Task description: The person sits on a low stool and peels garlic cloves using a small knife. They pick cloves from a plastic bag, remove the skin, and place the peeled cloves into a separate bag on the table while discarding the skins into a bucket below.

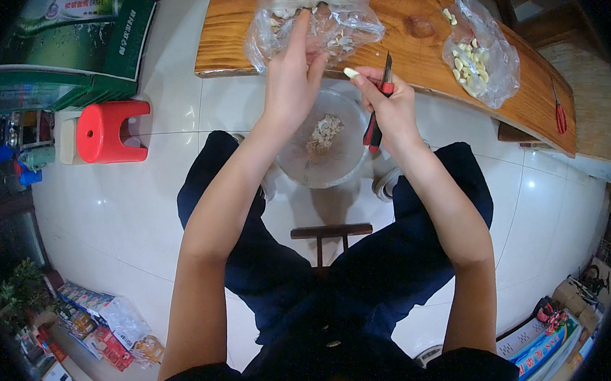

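My right hand (394,104) holds a peeled garlic clove (351,73) between thumb and fingertips. The same hand also grips a red-and-black utility knife (380,89), its blade pointing away from me. My left hand (294,81) reaches over the near side of a clear plastic bag (363,16), index finger extended and thumb apart; I see nothing held in it. Inside that bag lie garlic and loose papery skins (342,40). Below my hands, a translucent plastic bin (347,164) on the floor contains a clump of garlic skins (324,133).
Toward the right of the wooden table (416,49), another plastic bag (500,71) carries several peeled cloves (471,61). Red-handled scissors (560,117) lie at the table's right end. A red stool (97,132) stands on the left, near a green drinks cooler (83,31).
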`<action>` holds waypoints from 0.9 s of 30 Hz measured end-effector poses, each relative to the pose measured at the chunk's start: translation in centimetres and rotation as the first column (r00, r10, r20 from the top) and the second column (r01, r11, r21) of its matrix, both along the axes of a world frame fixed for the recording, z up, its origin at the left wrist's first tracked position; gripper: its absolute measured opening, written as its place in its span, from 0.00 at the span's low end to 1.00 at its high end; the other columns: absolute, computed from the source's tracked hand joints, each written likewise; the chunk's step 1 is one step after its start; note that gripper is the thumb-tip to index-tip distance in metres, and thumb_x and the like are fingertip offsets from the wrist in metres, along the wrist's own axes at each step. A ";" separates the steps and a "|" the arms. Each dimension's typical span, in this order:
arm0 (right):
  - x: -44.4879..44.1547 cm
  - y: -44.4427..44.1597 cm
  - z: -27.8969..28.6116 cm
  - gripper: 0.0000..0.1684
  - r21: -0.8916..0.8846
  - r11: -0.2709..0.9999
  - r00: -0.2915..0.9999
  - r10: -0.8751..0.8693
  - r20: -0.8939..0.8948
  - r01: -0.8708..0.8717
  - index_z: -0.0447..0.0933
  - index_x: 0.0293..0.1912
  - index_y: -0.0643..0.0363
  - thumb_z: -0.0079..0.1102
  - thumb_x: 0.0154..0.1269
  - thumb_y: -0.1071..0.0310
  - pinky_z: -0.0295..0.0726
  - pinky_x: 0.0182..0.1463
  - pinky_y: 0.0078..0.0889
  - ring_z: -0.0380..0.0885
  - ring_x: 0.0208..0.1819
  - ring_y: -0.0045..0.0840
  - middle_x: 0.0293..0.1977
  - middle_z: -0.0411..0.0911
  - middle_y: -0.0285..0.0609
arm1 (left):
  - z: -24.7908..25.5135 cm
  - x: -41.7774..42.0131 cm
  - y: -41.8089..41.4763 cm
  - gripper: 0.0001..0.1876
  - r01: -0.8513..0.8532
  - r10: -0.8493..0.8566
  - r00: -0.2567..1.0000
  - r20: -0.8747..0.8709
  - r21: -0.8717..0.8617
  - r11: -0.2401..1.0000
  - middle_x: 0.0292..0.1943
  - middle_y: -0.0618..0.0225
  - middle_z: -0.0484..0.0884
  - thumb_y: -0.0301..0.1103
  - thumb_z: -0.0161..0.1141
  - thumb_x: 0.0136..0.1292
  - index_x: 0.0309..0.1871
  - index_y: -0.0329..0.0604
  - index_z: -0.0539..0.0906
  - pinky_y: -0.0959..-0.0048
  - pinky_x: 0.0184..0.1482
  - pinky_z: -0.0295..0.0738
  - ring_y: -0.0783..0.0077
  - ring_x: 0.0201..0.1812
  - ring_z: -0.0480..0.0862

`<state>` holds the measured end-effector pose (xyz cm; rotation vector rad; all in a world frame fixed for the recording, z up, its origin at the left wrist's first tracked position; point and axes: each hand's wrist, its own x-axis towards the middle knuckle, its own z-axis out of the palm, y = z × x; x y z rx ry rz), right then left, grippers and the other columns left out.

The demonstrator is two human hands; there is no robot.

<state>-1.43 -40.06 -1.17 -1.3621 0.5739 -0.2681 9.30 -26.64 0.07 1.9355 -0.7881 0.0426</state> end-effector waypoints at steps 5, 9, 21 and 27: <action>0.3 1.1 0.3 0.08 -0.229 0.973 0.987 0.042 0.152 -0.006 0.83 0.42 0.63 0.64 0.65 0.70 0.70 0.30 0.14 0.70 0.26 0.08 0.28 0.81 0.31 | -0.1 -2.6 1.1 0.35 0.050 -0.157 0.918 -0.364 -0.288 0.956 0.41 0.56 0.87 0.20 0.65 0.61 0.71 0.32 0.62 0.73 0.47 0.81 0.71 0.44 0.86; 0.3 1.9 0.3 0.08 -0.308 0.951 0.983 0.064 0.170 -0.008 0.82 0.40 0.65 0.65 0.65 0.70 0.71 0.32 0.14 0.71 0.27 0.09 0.28 0.81 0.31 | -0.1 -2.6 1.4 0.35 -0.005 -0.178 0.864 -0.471 -0.363 0.932 0.42 0.57 0.87 0.19 0.65 0.60 0.70 0.31 0.63 0.75 0.48 0.80 0.74 0.43 0.85; 0.0 1.1 1.2 0.08 0.152 0.965 0.976 0.205 0.077 -0.215 0.80 0.39 0.63 0.64 0.66 0.67 0.72 0.27 0.17 0.71 0.23 0.11 0.27 0.80 0.34 | 0.2 -2.9 2.6 0.37 0.099 -0.162 0.958 -0.238 -0.253 0.962 0.44 0.57 0.86 0.18 0.64 0.61 0.73 0.36 0.61 0.73 0.53 0.79 0.73 0.45 0.85; -0.3 1.8 1.7 0.09 -0.328 0.932 0.983 0.179 0.049 -0.153 0.80 0.38 0.65 0.65 0.64 0.68 0.75 0.29 0.19 0.75 0.24 0.12 0.29 0.83 0.37 | -0.4 -2.9 3.3 0.37 -0.106 -0.284 0.654 -0.701 -0.457 0.883 0.46 0.57 0.86 0.22 0.63 0.64 0.74 0.35 0.58 0.74 0.51 0.79 0.74 0.44 0.84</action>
